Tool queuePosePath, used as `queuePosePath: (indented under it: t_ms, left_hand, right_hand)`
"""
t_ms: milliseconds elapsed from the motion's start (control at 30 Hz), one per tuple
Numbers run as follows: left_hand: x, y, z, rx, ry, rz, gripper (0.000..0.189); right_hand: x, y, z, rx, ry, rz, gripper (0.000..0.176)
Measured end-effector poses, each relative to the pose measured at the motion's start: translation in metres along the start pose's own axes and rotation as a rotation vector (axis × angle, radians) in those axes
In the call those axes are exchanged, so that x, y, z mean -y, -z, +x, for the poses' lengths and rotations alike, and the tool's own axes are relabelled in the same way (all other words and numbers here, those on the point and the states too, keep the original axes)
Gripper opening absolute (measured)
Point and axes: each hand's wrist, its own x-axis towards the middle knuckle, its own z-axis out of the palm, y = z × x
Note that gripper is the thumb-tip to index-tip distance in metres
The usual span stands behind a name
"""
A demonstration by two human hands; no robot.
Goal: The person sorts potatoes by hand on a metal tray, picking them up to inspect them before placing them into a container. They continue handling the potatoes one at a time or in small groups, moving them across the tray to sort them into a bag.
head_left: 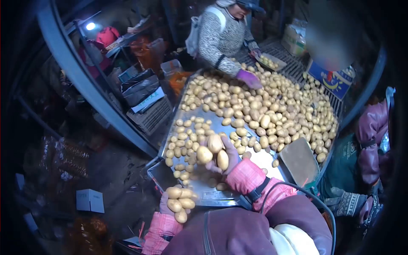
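Several potatoes (180, 200) rest in my left hand (165, 205), low beside the near left corner of the metal table (221, 199); its fingers are mostly hidden under them. My right hand (230, 155), in a glove, holds a few more potatoes (215, 144) above the near part of the table, with its fingers curled round them. Small loose potatoes (182, 137) lie on the metal to the left of it. A large heap of potatoes (272, 100) covers the far and right parts of the table.
Across the table a person (219, 36) reaches a purple-gloved hand into the heap. A scoop-like tray (299, 161) lies at the right edge. Another person's sleeve (374, 136) is at the right. A blue box (329, 80) stands far right, a crate (151, 114) left.
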Motion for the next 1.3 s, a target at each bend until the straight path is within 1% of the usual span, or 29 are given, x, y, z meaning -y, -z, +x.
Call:
queuePosePath:
  t_ms: [33, 67, 100, 167, 200, 233, 267, 300, 367, 467, 500, 533, 567, 600, 633, 667, 733, 800, 833, 867, 900, 933, 1000, 1033, 1100, 1167, 1200, 1233, 1300]
  left_hand:
    - [-0.009, -0.009, -0.009, 0.002, 0.11, -0.172, 0.038]
    - [-0.018, -0.018, -0.018, -0.013, 0.219, -0.335, 0.036]
    - [-0.024, -0.005, -0.018, 0.161, 0.452, -0.671, 0.035]
    - [-0.004, 0.039, -0.025, 0.599, 0.624, -1.121, 0.036]
    - [0.02, 0.057, -0.026, 0.848, 0.555, -1.191, 0.036]
    - [0.034, 0.068, -0.039, 0.73, 0.433, -1.227, 0.035]
    - [0.046, 0.075, -0.058, 0.508, 0.18, -1.036, 0.035]
    - [0.058, 0.081, -0.077, 0.249, -0.004, -0.781, 0.036]
    - [0.066, 0.086, -0.119, -0.181, -0.176, -0.397, 0.041]
    - [0.082, 0.092, -0.166, -0.285, -0.342, -0.484, 0.042]
    - [0.071, 0.07, -0.179, -0.395, -0.389, -0.514, 0.041]
    - [0.078, 0.078, -0.194, -0.343, -0.433, -0.634, 0.034]
    - [0.085, 0.082, -0.208, -0.28, -0.475, -0.761, 0.026]
    - [0.091, 0.086, -0.224, -0.261, -0.523, -0.842, 0.019]
    - [0.099, 0.089, -0.242, -0.293, -0.553, -0.874, 0.012]
    - [0.104, 0.089, -0.259, -0.485, -0.589, -0.772, 0.013]
    - [0.107, 0.087, -0.293, -0.896, -0.565, -0.529, 0.014]
    - [0.09, 0.066, -0.326, -1.305, -0.544, -0.606, 0.017]
    - [0.122, 0.087, -0.349, -1.141, -0.665, -0.603, 0.016]
    - [0.153, 0.109, -0.369, -1.141, -0.674, -0.558, 0.017]
    - [0.183, 0.131, -0.39, -1.141, -0.683, -0.513, 0.017]
    - [0.201, 0.138, -0.404, -1.219, -0.68, -0.591, 0.017]
    - [0.242, 0.141, -0.424, -1.388, -0.634, -0.78, 0.024]
    - [0.262, 0.143, -0.431, -1.437, -0.608, -0.799, 0.03]
    - [0.307, 0.146, -0.446, -1.446, -0.531, -0.373, 0.045]
    - [0.343, 0.174, -0.451, -1.566, -0.369, -1.097, 0.065]
    - [0.293, 0.163, -0.437, -1.659, -0.305, -1.109, 0.064]
    - [0.346, 0.212, -0.457, -1.628, -0.22, -0.635, 0.062]
    - [0.437, 0.3, -0.49, -1.681, -0.017, 0.38, 0.058]
  right_hand:
    - [-0.012, -0.003, 0.0, 0.039, -0.023, -0.057, 0.068]
    - [-0.019, 0.003, 0.002, 0.149, -0.16, -0.065, 0.069]
    - [-0.037, -0.017, -0.001, 0.118, 0.074, -0.354, 0.064]
    - [-0.063, -0.025, 0.003, -0.027, -0.036, -0.311, 0.065]
    - [-0.076, -0.025, 0.007, -0.102, -0.14, -0.24, 0.065]
    - [-0.09, -0.026, 0.011, -0.139, -0.217, -0.229, 0.066]
    - [-0.106, -0.027, 0.017, -0.172, -0.295, -0.234, 0.066]
    - [-0.125, -0.03, 0.021, -0.09, -0.312, -0.281, 0.063]
    - [-0.163, -0.035, 0.033, 0.078, -0.333, -0.376, 0.058]
    - [-0.207, -0.049, 0.05, 0.151, -0.602, -0.392, 0.055]
    - [-0.208, -0.044, 0.054, 0.124, -0.675, -0.425, 0.056]
    - [-0.225, -0.052, 0.058, 0.1, -0.735, -0.481, 0.057]
    - [-0.248, -0.064, 0.056, -0.025, -0.701, -0.574, 0.058]
    - [-0.266, -0.071, 0.062, -0.016, -0.828, -0.578, 0.053]
    - [-0.292, -0.075, 0.064, 0.068, -0.893, -0.522, 0.049]
    - [-0.312, -0.087, 0.066, 0.169, -0.958, -0.584, 0.048]
    - [-0.353, -0.116, 0.069, 0.4, -1.062, -0.707, 0.047]
    - [-0.395, -0.129, 0.066, 0.426, -1.196, -0.855, 0.053]
    - [-0.413, -0.137, 0.066, 0.536, -1.287, -0.945, 0.056]
    - [-0.429, -0.145, 0.064, 0.647, -1.373, -1.037, 0.06]
    - [-0.44, -0.17, 0.05, 0.607, -1.352, -0.975, 0.065]
    - [-0.453, -0.169, 0.051, 0.711, -1.367, -0.814, 0.067]
    - [-0.459, -0.167, 0.041, 0.543, -1.307, -0.787, 0.066]
    - [-0.462, -0.16, 0.039, 0.563, -1.307, -0.759, 0.066]
    - [-0.457, -0.144, 0.047, 0.574, -1.257, -0.724, 0.067]
    - [-0.445, -0.134, 0.052, 0.521, -1.227, -0.782, 0.064]
    - [-0.436, -0.13, 0.06, 0.522, -1.209, -0.811, 0.062]
    - [-0.427, -0.123, 0.059, 0.459, -1.126, -0.932, 0.062]
    - [-0.396, -0.105, 0.066, 0.358, -1.046, -0.978, 0.056]
